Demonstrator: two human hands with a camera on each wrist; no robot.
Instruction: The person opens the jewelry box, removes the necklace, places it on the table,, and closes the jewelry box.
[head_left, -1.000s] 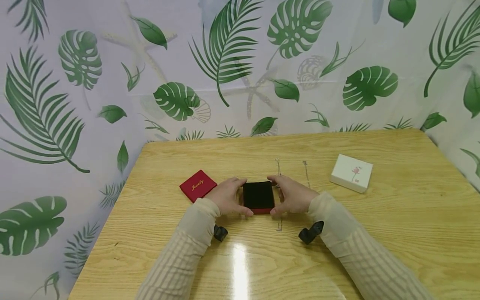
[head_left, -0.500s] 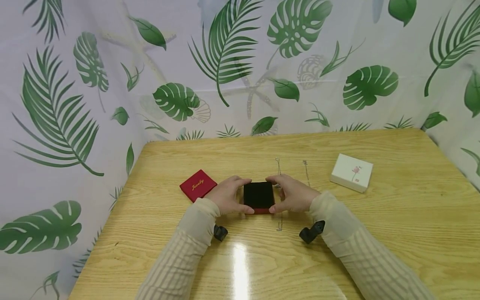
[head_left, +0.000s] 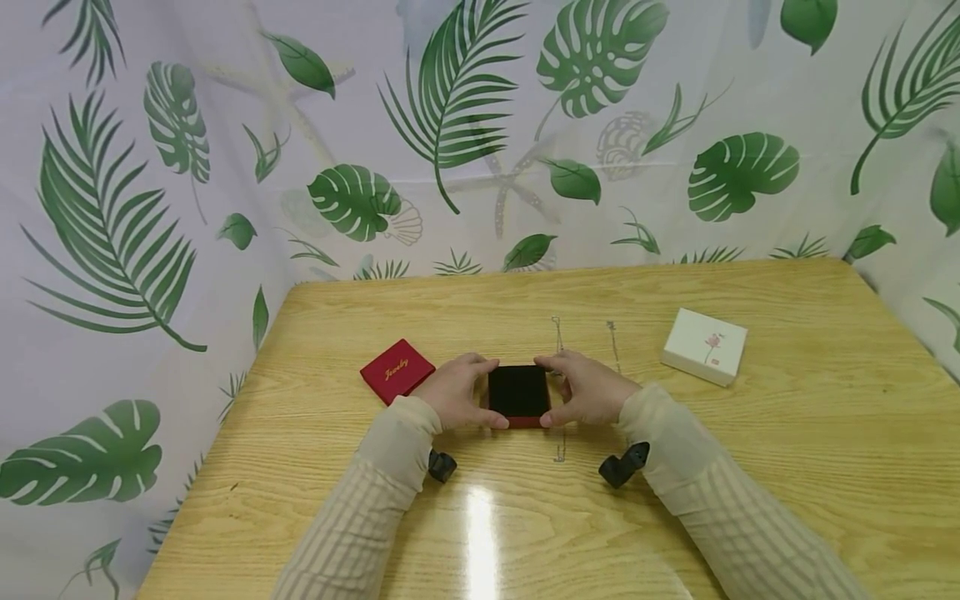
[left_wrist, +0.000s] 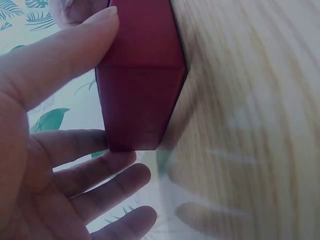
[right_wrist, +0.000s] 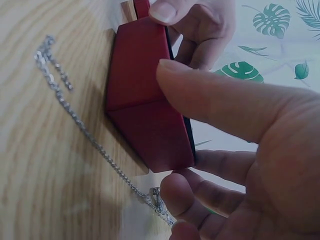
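Note:
A red jewelry box base with a black padded top point(head_left: 519, 390) sits mid-table between both hands. My left hand point(head_left: 456, 393) holds its left side, thumb on the front wall and index finger at the back. On the other side my right hand point(head_left: 588, 390) grips it likewise, thumb at the front corner. The left wrist view shows the red side wall point(left_wrist: 135, 107) with the remaining fingers spread beyond it. In the right wrist view a silver chain point(right_wrist: 95, 142) lies on the wood beside the box and runs beneath the right fingers.
A red lid point(head_left: 393, 367) with gold "Jewelry" lettering lies left of the left hand. Behind the right hand a second thin chain point(head_left: 612, 337) lies on the wooden table point(head_left: 360, 517). A white box point(head_left: 705, 346) with a pink flower print stands further right.

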